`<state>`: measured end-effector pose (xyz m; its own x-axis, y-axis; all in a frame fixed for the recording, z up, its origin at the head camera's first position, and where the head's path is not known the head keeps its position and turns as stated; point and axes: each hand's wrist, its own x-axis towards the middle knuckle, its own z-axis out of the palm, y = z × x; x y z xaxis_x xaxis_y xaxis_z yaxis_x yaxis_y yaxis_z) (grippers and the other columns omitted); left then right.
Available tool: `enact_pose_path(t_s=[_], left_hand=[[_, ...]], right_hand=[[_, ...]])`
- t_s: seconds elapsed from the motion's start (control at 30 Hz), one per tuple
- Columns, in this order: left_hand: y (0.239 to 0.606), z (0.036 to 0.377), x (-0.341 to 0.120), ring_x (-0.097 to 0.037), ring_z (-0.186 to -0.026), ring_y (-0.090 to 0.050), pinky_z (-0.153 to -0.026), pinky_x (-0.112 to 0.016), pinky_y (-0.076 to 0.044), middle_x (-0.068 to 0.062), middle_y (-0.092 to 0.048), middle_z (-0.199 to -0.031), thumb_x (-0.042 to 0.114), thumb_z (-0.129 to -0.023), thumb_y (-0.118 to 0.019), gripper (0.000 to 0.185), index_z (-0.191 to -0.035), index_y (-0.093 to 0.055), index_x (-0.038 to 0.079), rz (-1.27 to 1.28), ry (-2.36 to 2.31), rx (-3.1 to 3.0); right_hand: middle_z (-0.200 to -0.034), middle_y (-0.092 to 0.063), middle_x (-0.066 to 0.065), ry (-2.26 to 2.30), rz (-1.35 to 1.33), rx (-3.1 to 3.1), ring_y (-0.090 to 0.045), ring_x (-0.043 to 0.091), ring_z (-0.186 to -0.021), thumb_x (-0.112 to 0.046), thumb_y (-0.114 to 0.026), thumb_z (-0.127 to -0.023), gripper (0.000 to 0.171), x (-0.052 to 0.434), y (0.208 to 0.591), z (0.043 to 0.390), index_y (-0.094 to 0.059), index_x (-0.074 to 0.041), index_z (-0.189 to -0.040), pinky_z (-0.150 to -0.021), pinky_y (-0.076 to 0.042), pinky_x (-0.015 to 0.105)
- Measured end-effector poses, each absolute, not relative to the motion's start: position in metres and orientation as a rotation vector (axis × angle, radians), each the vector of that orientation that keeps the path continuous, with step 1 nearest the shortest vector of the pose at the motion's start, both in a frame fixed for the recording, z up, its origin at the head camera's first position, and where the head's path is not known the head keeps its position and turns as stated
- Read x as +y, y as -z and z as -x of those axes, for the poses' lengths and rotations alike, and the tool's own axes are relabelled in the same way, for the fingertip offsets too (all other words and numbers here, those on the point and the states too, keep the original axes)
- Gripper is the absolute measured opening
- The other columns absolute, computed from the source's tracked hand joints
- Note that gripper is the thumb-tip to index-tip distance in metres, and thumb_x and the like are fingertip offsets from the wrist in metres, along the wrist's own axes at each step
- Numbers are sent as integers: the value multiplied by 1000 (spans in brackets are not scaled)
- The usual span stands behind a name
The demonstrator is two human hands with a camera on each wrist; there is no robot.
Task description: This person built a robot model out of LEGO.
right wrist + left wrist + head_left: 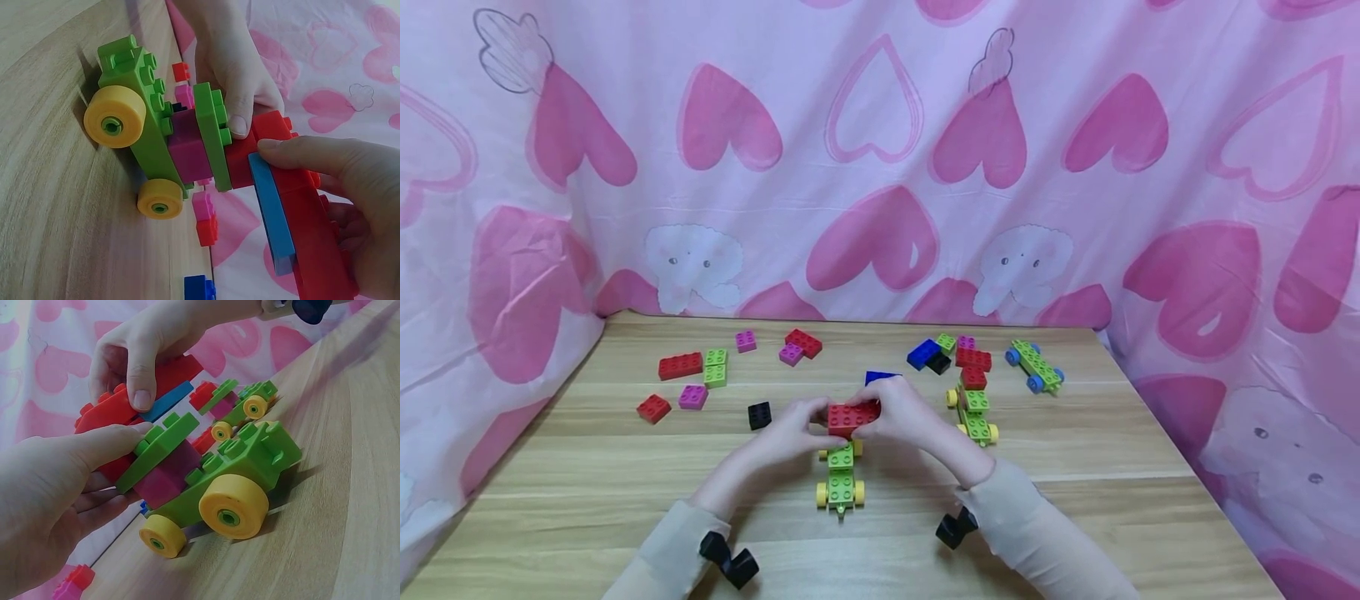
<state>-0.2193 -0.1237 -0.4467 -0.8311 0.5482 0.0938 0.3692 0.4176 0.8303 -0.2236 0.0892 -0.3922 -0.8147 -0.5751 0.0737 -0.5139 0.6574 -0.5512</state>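
Nearest, a green wheeled car (841, 483) stands on the wooden tabletop (1075, 500). A red brick (852, 416) over its far end is gripped by left hand (790, 433) and right hand (904, 414), fingers curled round it. Seating appears underway; stud alignment and downward pressure are judged necessary. Beyond, loose bricks (681, 365) are scattered; a pink heart-print cloth (880, 167) is hung behind.

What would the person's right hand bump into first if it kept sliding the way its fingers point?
Probably the left hand: the right hand points leftward across the table, gripping the red brick that both hands hold above the green car. Depth is hard to judge.
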Motion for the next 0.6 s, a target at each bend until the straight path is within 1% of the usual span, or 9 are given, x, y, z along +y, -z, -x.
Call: enact_pose_path(t_s=[0.27,0.47,0.6], left_hand=[[447,219,-124,-17,-98,-65,-92,-40,-50,1,-71,-101,27,-85,-76,26,-103,-64,12,-803,-1388,2470],[449,220,-124,-18,-100,-65,-95,-45,-50,1,-71,-102,27,-85,-76,30,-108,-65,11,-805,-1377,2477],[449,219,-124,-18,-102,-64,-97,-45,-49,2,-70,-104,28,-85,-76,31,-110,-65,14,-764,-1389,2462]], right_hand=[[-97,-74,0,890,902,2742,-61,7,-83,-17,-84,-77,32,88,392,224,-76,-12,-108,-74,-54,20],[-95,-73,0,885,883,2751,-60,7,-82,-15,-85,-74,34,88,392,224,-76,-11,-106,-72,-52,20],[-95,-73,0,889,878,2738,-60,7,-82,-15,-85,-74,33,88,391,224,-76,-11,-106,-72,-52,20]])
